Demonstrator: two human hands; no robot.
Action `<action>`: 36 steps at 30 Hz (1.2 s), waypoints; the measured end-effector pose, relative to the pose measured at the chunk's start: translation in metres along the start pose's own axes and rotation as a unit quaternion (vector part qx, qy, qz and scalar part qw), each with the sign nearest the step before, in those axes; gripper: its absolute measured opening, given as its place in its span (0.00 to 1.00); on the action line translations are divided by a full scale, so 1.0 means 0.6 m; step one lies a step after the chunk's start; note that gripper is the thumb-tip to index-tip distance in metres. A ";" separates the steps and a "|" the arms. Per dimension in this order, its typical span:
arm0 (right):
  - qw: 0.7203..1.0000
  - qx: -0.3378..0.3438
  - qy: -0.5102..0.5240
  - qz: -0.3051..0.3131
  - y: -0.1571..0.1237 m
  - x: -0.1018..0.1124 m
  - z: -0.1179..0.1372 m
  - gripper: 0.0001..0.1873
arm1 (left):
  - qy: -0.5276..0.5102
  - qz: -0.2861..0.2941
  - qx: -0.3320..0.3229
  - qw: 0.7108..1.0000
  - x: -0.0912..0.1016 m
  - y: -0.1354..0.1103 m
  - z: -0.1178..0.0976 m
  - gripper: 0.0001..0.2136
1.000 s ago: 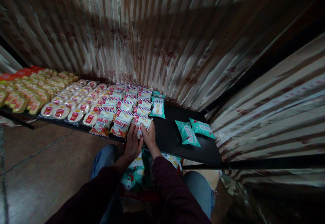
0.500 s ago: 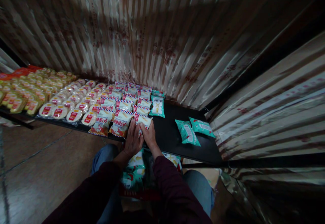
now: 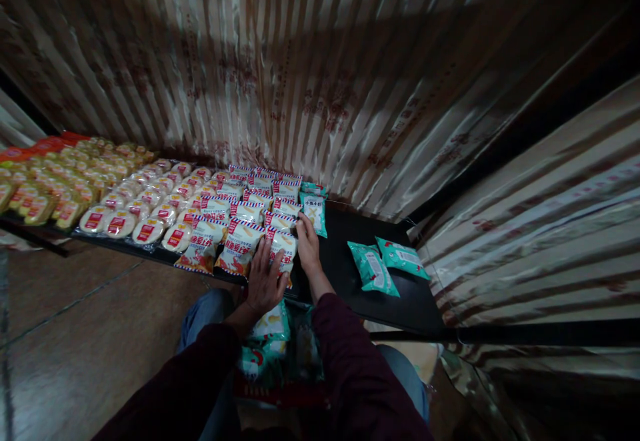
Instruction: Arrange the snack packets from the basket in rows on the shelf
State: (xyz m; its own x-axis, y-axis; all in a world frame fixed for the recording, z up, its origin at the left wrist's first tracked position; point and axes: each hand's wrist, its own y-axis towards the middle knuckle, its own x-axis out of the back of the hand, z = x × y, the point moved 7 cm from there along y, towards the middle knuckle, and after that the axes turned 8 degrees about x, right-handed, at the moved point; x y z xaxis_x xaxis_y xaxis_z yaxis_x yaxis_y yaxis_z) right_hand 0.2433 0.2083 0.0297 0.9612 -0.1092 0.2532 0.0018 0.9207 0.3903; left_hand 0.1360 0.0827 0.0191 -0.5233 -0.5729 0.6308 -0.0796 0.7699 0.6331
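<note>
Shelf (image 3: 345, 254): low, black, with snack rows (image 3: 200, 208) along it.
Left hand (image 3: 265, 280): open, flat on front packet (image 3: 283, 244) at near edge.
Right hand (image 3: 307, 241): open, fingertips beside teal packet (image 3: 316, 213).
Risk: a sideways nudge could likely tip the front packet off the near edge.

The front packet (image 3: 283, 246) is a white pillow bag with a red-and-blue striped top edge and red lettering; it lies flat and face up at the near edge of the black shelf (image 3: 345, 258), last in the rightmost column of like packets. Just right of that column, farther back, a teal-and-white packet (image 3: 317, 216) lies flat, lengthwise towards the wall
</note>
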 end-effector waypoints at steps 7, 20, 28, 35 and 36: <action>0.995 0.005 -0.059 0.075 0.045 -0.029 -0.006 0.22 | 0.009 -0.004 0.013 1.000 -0.008 0.009 -0.003 0.28; 0.967 0.157 -0.201 -0.018 0.002 -0.010 0.052 0.21 | 0.015 0.010 0.028 0.999 -0.017 0.014 0.003 0.27; 0.953 0.168 -0.245 0.059 -0.035 -0.048 0.048 0.20 | -0.010 -0.004 0.027 1.000 -0.017 0.008 0.010 0.32; 0.953 0.155 -0.253 0.056 -0.030 -0.051 0.043 0.20 | 0.000 0.013 0.040 0.999 -0.025 0.011 0.013 0.32; 0.954 0.158 -0.250 0.056 -0.031 -0.050 0.045 0.21 | 0.000 0.011 0.039 0.999 -0.025 0.011 0.013 0.32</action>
State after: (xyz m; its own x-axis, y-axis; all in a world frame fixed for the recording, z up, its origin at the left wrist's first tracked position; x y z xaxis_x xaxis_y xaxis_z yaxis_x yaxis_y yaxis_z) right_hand 0.2069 0.1844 0.0386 0.6994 -0.2545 0.6679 -0.2517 0.7869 0.5635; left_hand 0.1368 0.0984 0.0104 -0.5257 -0.5549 0.6448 -0.1338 0.8024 0.5816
